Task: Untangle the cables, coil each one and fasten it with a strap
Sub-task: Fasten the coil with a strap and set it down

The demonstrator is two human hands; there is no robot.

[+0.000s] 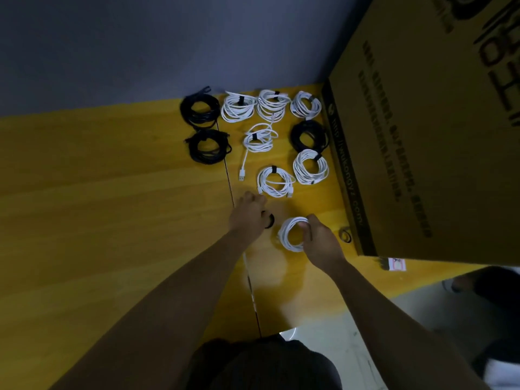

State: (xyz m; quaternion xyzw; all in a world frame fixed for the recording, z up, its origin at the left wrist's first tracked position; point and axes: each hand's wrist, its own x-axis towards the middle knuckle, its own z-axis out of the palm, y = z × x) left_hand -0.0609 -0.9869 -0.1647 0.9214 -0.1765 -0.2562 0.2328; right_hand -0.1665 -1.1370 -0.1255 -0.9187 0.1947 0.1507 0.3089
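Right now my right hand (318,237) is curled round the near-right edge of a loose white cable coil (292,233), pinching its loops together so it holds its ring shape just above or on the yellow wooden desk (112,192). My left hand (249,213) lies just to the left of it, knuckles up, fingers bent over a small black strap roll (268,219) — I judge it is gripping the roll, though the fingertips are hidden under the hand, so I cannot be sure how firm the hold is.

What matters for the coming move: the strap sits to the left of the coil, close beside it but apart, and the left hand is the nearer one to it. No strap shows on this coil yet, so the free end would need to come across to the right and wrap through the ring.

Further out, nine strapped coils lie in rows — six white bundled cables (277,181) and three black ones (208,146). A large brown cardboard box (422,136) stands at the right, with another small dark ring (345,235) at its foot, too dim to identify.
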